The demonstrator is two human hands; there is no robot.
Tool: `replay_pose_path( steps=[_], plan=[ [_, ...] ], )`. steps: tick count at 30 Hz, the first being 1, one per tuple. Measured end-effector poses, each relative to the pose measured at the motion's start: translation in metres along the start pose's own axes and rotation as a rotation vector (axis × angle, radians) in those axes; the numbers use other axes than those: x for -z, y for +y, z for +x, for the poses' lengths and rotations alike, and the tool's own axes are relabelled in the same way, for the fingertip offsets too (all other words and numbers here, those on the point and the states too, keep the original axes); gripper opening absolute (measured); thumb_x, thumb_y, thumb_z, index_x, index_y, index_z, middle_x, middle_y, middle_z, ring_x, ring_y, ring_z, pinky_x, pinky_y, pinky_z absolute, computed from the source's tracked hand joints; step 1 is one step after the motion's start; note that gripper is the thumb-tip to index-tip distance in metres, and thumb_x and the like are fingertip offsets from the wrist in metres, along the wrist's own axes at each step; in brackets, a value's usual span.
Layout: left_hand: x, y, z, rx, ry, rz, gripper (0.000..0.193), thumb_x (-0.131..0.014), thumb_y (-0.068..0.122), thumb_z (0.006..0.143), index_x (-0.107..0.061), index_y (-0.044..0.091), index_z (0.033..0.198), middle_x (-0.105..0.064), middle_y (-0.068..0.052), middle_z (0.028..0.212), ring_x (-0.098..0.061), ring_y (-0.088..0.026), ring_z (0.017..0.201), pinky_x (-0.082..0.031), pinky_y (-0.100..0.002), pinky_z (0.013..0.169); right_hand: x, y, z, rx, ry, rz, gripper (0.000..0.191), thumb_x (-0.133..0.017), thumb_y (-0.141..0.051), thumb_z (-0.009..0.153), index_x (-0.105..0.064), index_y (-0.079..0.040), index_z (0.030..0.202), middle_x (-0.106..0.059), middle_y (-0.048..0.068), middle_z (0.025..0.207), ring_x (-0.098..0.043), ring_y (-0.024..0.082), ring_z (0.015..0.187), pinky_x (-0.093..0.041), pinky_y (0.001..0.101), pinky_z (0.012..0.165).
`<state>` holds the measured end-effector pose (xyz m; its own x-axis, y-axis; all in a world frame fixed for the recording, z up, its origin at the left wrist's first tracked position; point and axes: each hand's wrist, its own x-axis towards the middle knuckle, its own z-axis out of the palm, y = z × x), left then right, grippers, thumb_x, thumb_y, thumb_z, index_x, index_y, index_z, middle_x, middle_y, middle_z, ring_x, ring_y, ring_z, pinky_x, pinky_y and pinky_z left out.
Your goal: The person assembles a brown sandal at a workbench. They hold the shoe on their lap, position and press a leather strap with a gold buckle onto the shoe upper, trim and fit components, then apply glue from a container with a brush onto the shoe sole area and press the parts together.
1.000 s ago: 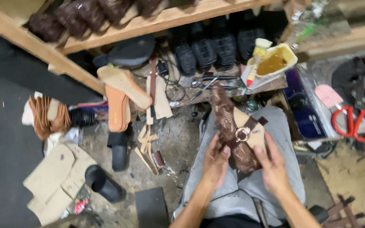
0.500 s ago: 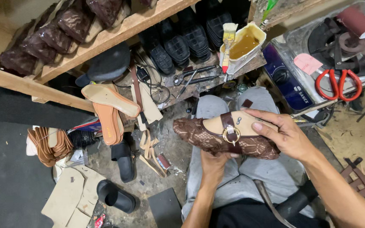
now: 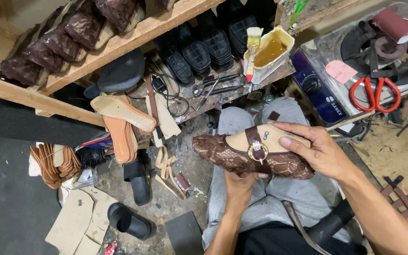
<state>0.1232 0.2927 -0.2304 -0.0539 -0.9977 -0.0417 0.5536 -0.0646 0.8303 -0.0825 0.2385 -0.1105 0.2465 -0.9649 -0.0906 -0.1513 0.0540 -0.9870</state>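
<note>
1. Brown lace shoe (image 3: 242, 156) with a tan insole, a dark strap and a gold ring buckle lies on its side, held up over the person's lap, its toe pointing to the viewer's left.
2. Right hand (image 3: 319, 151) grips the shoe's heel end from above, fingers curled over the insole and thumb under the sole.
3. Left hand (image 3: 239, 182) supports the shoe from beneath at its middle, fingers wrapped up against the sole; only the back of this hand shows.
4. Grey trousers (image 3: 270, 198) cover the person's knees directly below the shoe.
5. Ahead of the knees, a low wooden board holds a cut plastic jug (image 3: 267, 54) of amber glue with a brush (image 3: 252, 49) standing in it, and pliers (image 3: 216, 85) lying beside it.
6. To the viewer's right sits a small stove (image 3: 345, 80), with red-handled scissors (image 3: 374, 92) resting on top.
7. Black shoe soles (image 3: 199, 47) are stacked behind the board, under a slanted wooden shelf (image 3: 133, 38) that carries wrapped brown shoes.
8. On the floor to the viewer's left lie tan insoles (image 3: 121, 118), black slide sandals (image 3: 133, 198) and flat cardboard patterns (image 3: 76, 224).
</note>
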Motion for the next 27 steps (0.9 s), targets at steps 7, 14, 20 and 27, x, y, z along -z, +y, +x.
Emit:
replay_pose_path(
  steps=[7, 14, 20, 27],
  plan=[
    [0.008, 0.037, 0.006, -0.118, -0.067, -0.491, 0.087, -0.078, 0.031, 0.090, -0.028, 0.006, 0.156, -0.052, -0.011, 0.152, -0.056, -0.023, 0.138, -0.048, -0.040, 0.116, 0.007, 0.011, -0.002, -0.070, 0.049, 0.079, 0.047, -0.065, -0.025, 0.094, -0.067, -0.002, 0.135, -0.076, 0.010, 0.123, -0.068, 0.013, 0.107, -0.054, 0.0279, 0.093],
    [0.009, 0.060, 0.020, -0.098, 0.052, -0.178, 0.063, -0.061, 0.016, 0.100, -0.034, 0.004, 0.156, -0.055, -0.012, 0.146, -0.053, -0.024, 0.134, -0.040, -0.043, 0.117, -0.005, 0.043, -0.008, -0.154, 0.065, 0.099, 0.060, -0.071, -0.028, 0.088, -0.061, -0.005, 0.142, -0.069, 0.014, 0.136, -0.067, 0.019, 0.120, -0.053, 0.0326, 0.101],
    [0.031, 0.049, 0.055, 0.021, 0.132, -0.142, 0.057, -0.053, 0.028, 0.101, -0.042, 0.004, 0.152, -0.057, -0.010, 0.145, -0.055, -0.023, 0.132, -0.040, -0.041, 0.115, -0.043, 0.072, -0.039, -0.323, -0.079, 0.413, 0.090, -0.074, -0.018, 0.082, -0.029, -0.011, 0.159, -0.052, 0.009, 0.153, -0.048, 0.019, 0.140, -0.035, 0.0341, 0.113],
    [0.007, 0.042, 0.072, 0.106, 0.036, -0.216, 0.068, -0.038, 0.051, 0.107, -0.039, 0.004, 0.156, -0.050, -0.009, 0.155, -0.048, -0.019, 0.142, -0.035, -0.034, 0.119, -0.080, 0.067, -0.051, -0.087, 0.133, 0.451, 0.088, -0.070, -0.010, 0.086, -0.024, -0.005, 0.161, -0.051, 0.011, 0.151, -0.048, 0.020, 0.138, -0.037, 0.0349, 0.113]
  ],
)
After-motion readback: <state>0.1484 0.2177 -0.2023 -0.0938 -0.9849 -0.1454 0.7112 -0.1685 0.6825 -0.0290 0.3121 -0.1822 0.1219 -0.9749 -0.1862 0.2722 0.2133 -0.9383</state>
